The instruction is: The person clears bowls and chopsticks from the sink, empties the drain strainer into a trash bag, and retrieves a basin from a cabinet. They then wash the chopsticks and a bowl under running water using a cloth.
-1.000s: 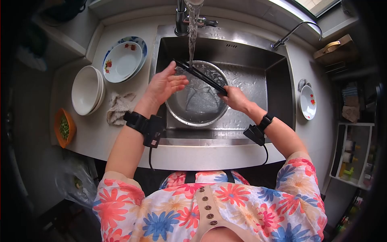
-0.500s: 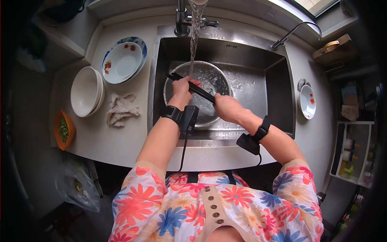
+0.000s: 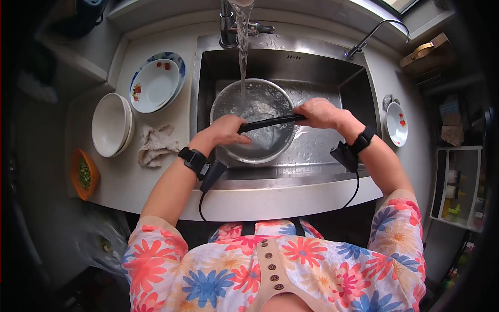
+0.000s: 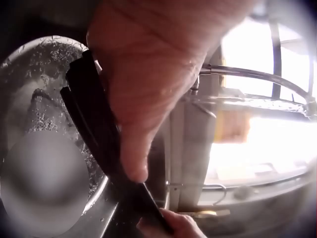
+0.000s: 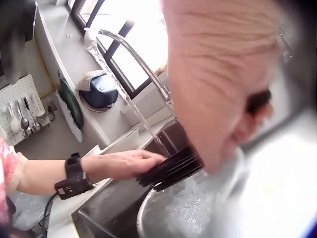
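A bundle of black chopsticks [image 3: 273,122] lies nearly level across the upper side of a round metal basin [image 3: 260,160] in the head view. My left hand [image 3: 228,130] grips its left end, the thumb [image 4: 133,166] stretched along the sticks in the left wrist view. At the other end my right hand [image 3: 319,113] holds the bundle, its fingertips partly hidden. The right wrist view shows several separate stick ends [image 5: 148,179] sticking out near my left hand. Water [image 3: 243,57] from the tap falls into the basin behind the chopsticks.
The basin stands in a steel sink [image 3: 358,112]. Left of it are flowered plates [image 3: 156,86], stacked white bowls [image 3: 109,125], a crumpled cloth [image 3: 156,145] and an orange basket [image 3: 86,174] of green pieces. A small dish [image 3: 396,125] sits right, near a second thin faucet [image 3: 356,50].
The left hand, first open beside the sticks, moved onto the bundle, then to its left end. The bundle has turned from slanting to nearly level and come out of the water stream.
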`<action>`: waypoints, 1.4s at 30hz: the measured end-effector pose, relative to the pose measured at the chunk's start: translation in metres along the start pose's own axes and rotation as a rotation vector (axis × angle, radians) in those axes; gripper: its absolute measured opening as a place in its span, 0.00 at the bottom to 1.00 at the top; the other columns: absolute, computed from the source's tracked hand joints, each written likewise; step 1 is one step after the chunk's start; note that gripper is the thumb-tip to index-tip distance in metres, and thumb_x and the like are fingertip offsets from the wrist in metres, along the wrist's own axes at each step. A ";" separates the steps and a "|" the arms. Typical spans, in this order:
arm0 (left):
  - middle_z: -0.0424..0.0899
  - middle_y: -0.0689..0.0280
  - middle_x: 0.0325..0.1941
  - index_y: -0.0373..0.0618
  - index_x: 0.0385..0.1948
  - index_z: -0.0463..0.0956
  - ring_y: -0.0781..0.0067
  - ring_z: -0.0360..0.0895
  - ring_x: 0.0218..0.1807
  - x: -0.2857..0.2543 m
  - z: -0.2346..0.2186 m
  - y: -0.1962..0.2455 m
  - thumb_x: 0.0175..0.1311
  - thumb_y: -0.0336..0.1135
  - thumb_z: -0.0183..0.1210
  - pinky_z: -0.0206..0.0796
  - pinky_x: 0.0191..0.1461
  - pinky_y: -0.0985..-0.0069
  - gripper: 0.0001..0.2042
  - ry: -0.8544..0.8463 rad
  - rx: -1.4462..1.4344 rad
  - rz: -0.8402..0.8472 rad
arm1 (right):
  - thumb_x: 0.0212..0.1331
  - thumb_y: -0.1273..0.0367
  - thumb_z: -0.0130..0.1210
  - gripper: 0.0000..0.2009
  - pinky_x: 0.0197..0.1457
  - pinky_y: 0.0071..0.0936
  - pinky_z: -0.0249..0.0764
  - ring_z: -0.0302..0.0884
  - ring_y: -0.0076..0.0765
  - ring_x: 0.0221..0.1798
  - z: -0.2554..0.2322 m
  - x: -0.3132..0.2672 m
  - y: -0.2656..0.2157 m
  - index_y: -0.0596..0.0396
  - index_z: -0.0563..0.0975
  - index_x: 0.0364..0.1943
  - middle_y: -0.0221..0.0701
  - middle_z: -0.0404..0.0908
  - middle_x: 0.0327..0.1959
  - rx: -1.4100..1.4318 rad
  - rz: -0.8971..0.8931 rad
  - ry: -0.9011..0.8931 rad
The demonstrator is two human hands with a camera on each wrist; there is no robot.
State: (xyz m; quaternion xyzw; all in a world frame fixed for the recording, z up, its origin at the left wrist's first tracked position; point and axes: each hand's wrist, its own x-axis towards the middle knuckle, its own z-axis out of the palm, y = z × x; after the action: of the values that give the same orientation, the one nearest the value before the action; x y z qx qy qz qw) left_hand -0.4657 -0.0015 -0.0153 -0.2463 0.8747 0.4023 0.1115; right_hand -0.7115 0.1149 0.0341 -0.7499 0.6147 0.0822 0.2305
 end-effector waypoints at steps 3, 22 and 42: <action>0.70 0.68 0.12 0.39 0.26 0.72 0.76 0.68 0.14 -0.019 0.003 -0.002 0.57 0.40 0.56 0.61 0.20 0.77 0.12 -0.076 -0.174 -0.032 | 0.46 0.56 0.58 0.14 0.40 0.42 0.69 0.74 0.45 0.36 -0.013 0.022 0.004 0.48 0.76 0.32 0.35 0.77 0.26 -0.019 0.054 -0.012; 0.66 0.72 0.16 0.48 0.29 0.68 0.80 0.61 0.14 -0.048 0.048 0.015 0.66 0.42 0.44 0.50 0.13 0.83 0.10 -0.154 -1.849 -0.447 | 0.62 0.58 0.44 0.20 0.41 0.37 0.73 0.74 0.38 0.42 0.066 0.078 -0.089 0.63 0.65 0.46 0.37 0.73 0.38 1.903 0.389 0.123; 0.63 0.71 0.12 0.47 0.26 0.66 0.82 0.58 0.09 -0.090 0.027 0.050 0.66 0.43 0.45 0.45 0.11 0.84 0.12 -0.365 -1.699 -0.405 | 0.65 0.56 0.34 0.19 0.29 0.41 0.75 0.77 0.43 0.26 0.043 0.111 -0.039 0.62 0.65 0.38 0.40 0.74 0.29 2.261 0.449 0.606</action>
State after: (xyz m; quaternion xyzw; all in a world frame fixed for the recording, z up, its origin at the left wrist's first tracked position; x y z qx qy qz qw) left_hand -0.4148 0.0777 0.0348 -0.3274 0.1895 0.9205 0.0978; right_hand -0.6418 0.0415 -0.0390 0.0136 0.4855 -0.6481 0.5865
